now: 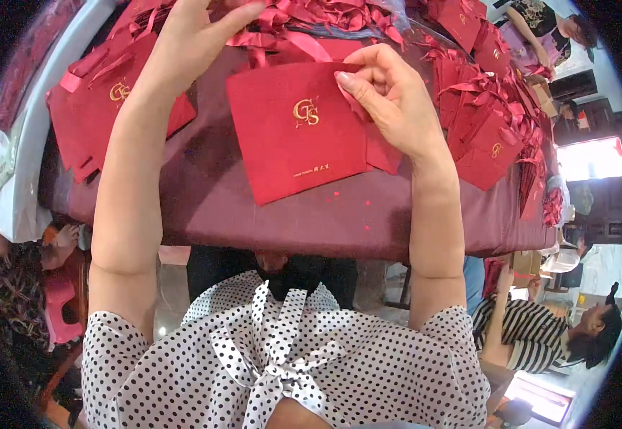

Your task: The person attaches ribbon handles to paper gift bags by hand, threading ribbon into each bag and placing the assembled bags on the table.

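A flat red paper gift bag [300,143] with a gold emblem hangs over the near part of the table. My right hand [389,93] pinches it at its upper right corner, thumb on the front face. Behind its top edge a shiny red ribbon [314,48] shows. My left hand [207,32] is raised at the top of the view, apart from the bag, its thumb stretched out near a heap of loose red ribbons [354,18]. The upper edge cuts off most of its fingers.
Stacks of similar red bags lie at the left [96,107] and right [482,136], ribbons trailing over them. A dark red cloth covers the table [282,232]. Other people sit around it, one in a striped top [532,329] at the lower right.
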{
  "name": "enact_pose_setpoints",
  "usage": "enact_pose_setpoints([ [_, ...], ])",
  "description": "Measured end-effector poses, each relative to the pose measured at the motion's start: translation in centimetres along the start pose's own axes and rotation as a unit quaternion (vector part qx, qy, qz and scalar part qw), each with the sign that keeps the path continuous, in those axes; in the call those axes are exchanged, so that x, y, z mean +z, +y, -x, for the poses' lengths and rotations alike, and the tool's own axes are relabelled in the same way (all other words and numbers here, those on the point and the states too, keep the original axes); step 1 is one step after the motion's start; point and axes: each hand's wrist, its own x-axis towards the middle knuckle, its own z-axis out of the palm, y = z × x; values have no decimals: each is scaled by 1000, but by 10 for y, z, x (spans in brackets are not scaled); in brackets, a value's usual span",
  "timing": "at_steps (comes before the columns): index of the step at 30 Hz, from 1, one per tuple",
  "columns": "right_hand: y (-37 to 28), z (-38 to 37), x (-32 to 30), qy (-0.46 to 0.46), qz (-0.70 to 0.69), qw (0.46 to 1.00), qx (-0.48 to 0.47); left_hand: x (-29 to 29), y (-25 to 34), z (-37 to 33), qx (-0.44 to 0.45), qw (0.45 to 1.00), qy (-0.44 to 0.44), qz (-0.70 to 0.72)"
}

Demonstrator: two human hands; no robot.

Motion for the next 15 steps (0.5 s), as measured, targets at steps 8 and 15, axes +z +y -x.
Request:
enact_pose_setpoints([
  [8, -2, -1, -7, 22, -91, 995, 32, 9, -17, 5, 183, 961, -205, -41],
  [15, -2, 15, -75, -21, 144, 988, 51, 7, -37, 2, -41, 980, -184, -65],
])
